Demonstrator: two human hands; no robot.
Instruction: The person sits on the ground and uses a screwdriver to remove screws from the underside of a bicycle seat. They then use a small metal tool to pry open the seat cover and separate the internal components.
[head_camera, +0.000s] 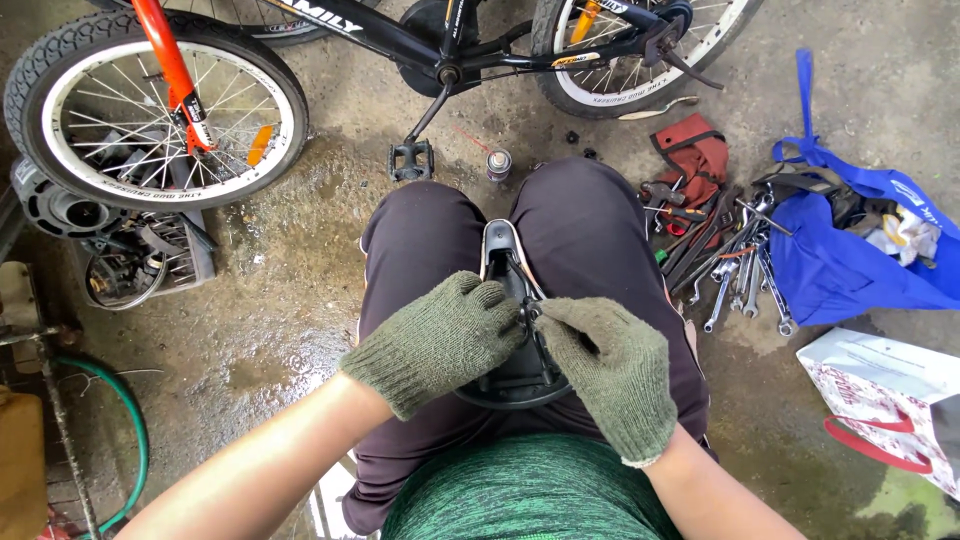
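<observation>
Head view: both gloved hands, left hand (437, 335) & right hand (605, 365), fingers pinched on clamp of upturned black saddle (505, 300) on lap. White-red bag (885, 395) lies right, below blue bag (840, 260); small spray can (498, 163) ahead.

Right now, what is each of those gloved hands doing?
Left hand: closed on the upturned black bicycle saddle resting on the lap.
Right hand: fingers pinched at the metal fitting under the saddle.
</observation>
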